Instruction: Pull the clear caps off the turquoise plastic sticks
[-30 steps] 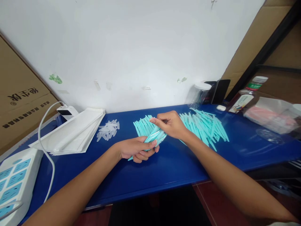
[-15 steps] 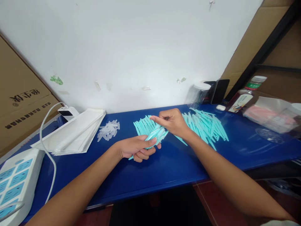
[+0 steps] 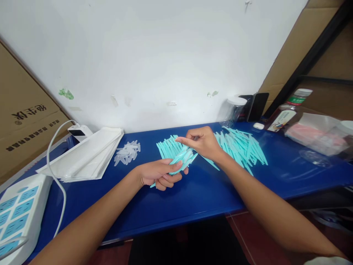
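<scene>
My left hand (image 3: 164, 173) is closed around a bunch of slim turquoise sticks (image 3: 184, 158) with pale, clear-looking ends; they look like eyebrow razors. Right above the bunch, my right hand (image 3: 202, 143) is closed with thumb and forefinger pinched together. What that pinch holds, if anything, is hidden. Behind the hands lies a neat row of the same turquoise razors (image 3: 165, 147), partly covered by the bunch. To the right of my right hand is a looser heap of turquoise razors (image 3: 241, 149). A small pile of clear plastic pieces (image 3: 127, 152) sits to the left.
White flat pouches (image 3: 85, 158) are stacked on the blue table (image 3: 187, 209) at left, near a power strip (image 3: 22, 213) and white cable (image 3: 59, 184). Along the back right stand a clear jar (image 3: 234, 110), a phone (image 3: 257, 106), a bottle (image 3: 286, 112) and a plastic container (image 3: 317, 134).
Almost nothing differs. Both hands keep their places, with only a very slight shift of the fingers and the bunch.
</scene>
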### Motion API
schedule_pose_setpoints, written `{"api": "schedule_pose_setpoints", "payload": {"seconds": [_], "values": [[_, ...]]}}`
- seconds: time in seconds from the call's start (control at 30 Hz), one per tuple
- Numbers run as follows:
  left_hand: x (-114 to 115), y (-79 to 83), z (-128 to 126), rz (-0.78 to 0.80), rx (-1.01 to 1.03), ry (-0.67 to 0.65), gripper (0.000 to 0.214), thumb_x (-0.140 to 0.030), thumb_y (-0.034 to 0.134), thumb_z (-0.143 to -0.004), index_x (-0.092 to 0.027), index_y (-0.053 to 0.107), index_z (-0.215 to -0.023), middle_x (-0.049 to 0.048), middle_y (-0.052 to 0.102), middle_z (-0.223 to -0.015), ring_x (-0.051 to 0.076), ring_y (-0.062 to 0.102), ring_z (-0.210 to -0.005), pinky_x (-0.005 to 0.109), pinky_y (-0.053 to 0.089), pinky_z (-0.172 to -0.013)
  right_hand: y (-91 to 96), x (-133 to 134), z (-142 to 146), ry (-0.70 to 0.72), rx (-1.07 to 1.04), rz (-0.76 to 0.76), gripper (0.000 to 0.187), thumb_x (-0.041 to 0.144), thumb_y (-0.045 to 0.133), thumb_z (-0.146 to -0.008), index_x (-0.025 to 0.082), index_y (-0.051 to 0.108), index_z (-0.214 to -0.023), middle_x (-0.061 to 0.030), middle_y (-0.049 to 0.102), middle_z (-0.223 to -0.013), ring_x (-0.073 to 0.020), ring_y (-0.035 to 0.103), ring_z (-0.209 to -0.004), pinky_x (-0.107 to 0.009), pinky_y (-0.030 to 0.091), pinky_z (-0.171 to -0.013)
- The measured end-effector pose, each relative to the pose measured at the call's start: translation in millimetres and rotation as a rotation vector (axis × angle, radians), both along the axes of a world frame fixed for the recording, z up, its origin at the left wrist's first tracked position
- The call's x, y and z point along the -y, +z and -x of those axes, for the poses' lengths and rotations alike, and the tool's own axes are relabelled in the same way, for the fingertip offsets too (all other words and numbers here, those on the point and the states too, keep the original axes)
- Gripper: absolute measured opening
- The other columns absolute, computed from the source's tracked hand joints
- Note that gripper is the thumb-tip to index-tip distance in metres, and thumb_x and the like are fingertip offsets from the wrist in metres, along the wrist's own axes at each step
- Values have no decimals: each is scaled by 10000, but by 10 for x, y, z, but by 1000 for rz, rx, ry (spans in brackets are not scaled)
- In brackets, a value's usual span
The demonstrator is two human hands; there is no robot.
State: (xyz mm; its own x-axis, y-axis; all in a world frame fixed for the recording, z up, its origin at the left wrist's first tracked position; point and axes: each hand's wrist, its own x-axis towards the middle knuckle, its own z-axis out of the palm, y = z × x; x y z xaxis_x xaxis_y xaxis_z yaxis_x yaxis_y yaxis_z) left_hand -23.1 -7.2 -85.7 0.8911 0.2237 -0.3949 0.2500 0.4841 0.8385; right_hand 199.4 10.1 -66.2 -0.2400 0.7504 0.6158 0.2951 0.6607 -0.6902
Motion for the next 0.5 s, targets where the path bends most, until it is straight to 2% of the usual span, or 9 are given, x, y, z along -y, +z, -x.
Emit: {"api": "schedule_pose_setpoints", "payload": {"seconds": [0.27, 0.5], "values": [[-14, -28, 34, -28, 24, -5, 423, -626, 474, -1015, -224, 553, -1122, -96, 286, -617, 61, 74, -437, 138, 149, -336, 46, -79, -142, -71, 7, -59, 582, 604, 784, -851, 176, 538, -543, 39, 405, -529, -100, 319, -549, -286, 267, -513], [-31, -24, 44, -33, 26, -3, 434, -629, 449, -1022, -215, 562, -1082, -91, 288, -612, 63, 79, -436, 141, 149, -337, 55, -118, -202, -90, 38, -84, 592, 641, 751, -863, 184, 544, -548, 41, 377, -523, -105, 301, -549, -287, 266, -519]]}}
